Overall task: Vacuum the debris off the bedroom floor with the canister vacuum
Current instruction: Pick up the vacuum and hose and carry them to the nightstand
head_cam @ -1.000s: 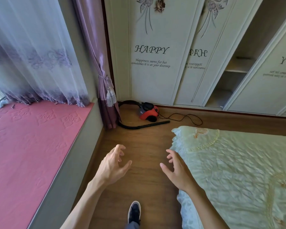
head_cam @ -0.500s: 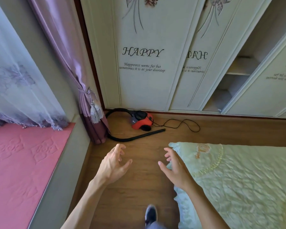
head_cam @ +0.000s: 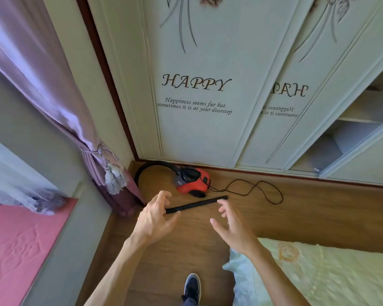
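— Two hands in frame? State.
— Left hand (head_cam: 152, 219) and right hand (head_cam: 231, 225) both empty, fingers spread and curled, raised over the wood floor (head_cam: 318, 213).
— Canister vacuum?
— Red canister vacuum (head_cam: 191, 183) on floor against wardrobe door (head_cam: 197, 129), near curtain (head_cam: 53, 96). Black wand (head_cam: 197, 204) lies flat just before it; cord (head_cam: 257, 189) trails right. Bed (head_cam: 318, 272) lower right.

vacuum (head_cam: 191, 182): red-black | curtain (head_cam: 42, 69): purple | cushion (head_cam: 16, 246): pink, embossed

Two hands: left hand (head_cam: 154, 219), right hand (head_cam: 234, 230); one vacuum (head_cam: 191, 181); one shoe (head_cam: 192, 287); wardrobe doors (head_cam: 197, 85), perhaps three.
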